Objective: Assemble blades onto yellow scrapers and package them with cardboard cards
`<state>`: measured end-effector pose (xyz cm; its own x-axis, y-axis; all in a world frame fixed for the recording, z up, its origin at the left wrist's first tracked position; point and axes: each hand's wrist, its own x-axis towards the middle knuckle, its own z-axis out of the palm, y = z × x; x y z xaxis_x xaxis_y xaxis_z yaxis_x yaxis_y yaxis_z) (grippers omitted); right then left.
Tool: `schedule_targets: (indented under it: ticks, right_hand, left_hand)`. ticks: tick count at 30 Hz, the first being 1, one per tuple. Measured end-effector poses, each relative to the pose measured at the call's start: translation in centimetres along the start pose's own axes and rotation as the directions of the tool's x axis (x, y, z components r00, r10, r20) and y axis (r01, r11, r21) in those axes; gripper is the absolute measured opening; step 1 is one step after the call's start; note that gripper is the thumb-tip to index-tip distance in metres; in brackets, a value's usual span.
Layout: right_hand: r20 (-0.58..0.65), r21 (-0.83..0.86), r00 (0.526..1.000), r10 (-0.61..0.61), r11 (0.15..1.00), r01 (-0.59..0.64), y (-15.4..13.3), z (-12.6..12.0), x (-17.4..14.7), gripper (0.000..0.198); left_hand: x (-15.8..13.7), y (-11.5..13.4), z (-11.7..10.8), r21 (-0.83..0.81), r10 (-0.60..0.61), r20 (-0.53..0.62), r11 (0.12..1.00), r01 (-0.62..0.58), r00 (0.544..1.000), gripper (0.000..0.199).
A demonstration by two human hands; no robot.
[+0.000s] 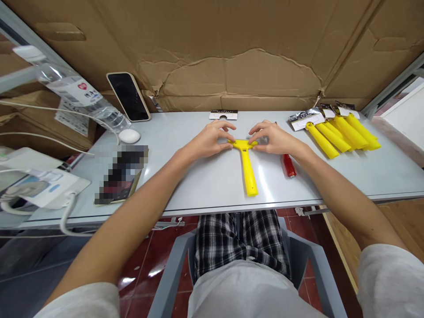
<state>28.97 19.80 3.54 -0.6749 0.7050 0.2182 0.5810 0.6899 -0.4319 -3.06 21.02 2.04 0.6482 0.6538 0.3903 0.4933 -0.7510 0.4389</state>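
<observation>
A yellow T-shaped scraper [249,172] lies on the grey-white table, its handle pointing toward me. My left hand [212,138] pinches the left end of its crosspiece between thumb and fingers. At the right end, the fingertips of my right hand [271,138] close on the same crosspiece. A tool with a red handle [289,166], perhaps a screwdriver, lies under my right wrist, partly hidden. Just beyond my hands is a small black-and-white header card [223,115]. Several yellow scrapers [344,134] with black-and-white cards lie together at the right.
On the left are a tilted water bottle [82,90], a propped phone [129,97], a white rounded object [129,135], a blurred-out flat device [122,174] and a white power strip [49,181] with cables. A cardboard sheet [232,53] walls the table's back.
</observation>
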Motion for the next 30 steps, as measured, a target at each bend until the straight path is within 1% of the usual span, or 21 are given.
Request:
schedule_targets:
  ticks: [4, 9, 13, 20, 26, 30]
  right_hand:
    - [0.008, 0.007, 1.0, 0.002, 1.0, -0.002, -0.02, 0.18, 0.04, 0.03]
    - [-0.014, 0.02, 0.999, -0.03, 0.999, 0.03, 0.17, 0.48, 0.1, 0.026]
    - [-0.034, 0.017, 0.998, -0.044, 0.999, 0.044, 0.3, 0.61, 0.13, 0.025]
    - [-0.054, 0.015, 0.998, -0.015, 1.0, 0.015, 0.09, 0.59, 0.21, 0.027]
    - [-0.067, -0.002, 0.997, -0.027, 1.0, 0.027, 0.05, 0.55, 0.29, 0.028]
    - [-0.06, -0.016, 0.998, -0.026, 1.0, 0.026, 0.03, 0.5, 0.19, 0.029]
  left_hand:
    - [-0.02, -0.32, 0.29, 0.011, 0.02, -0.014, 1.0, -0.02, 1.0, 0.015]
    - [-0.01, -0.17, 0.3, 0.02, 0.007, 0.005, 1.0, -0.007, 1.0, 0.022]
    - [-0.02, -0.06, 0.26, 0.002, 0.008, -0.002, 1.0, -0.008, 1.0, 0.022]
    - [-0.07, -0.25, 0.23, 0.02, 0.012, -0.025, 1.0, -0.012, 1.0, 0.02]
    - [-0.05, -0.12, 0.13, 0.042, 0.004, -0.032, 0.999, -0.003, 0.999, 0.024]
    - [-0.03, -0.15, 0.11, 0.04, 0.014, -0.032, 0.999, -0.013, 0.999, 0.022]
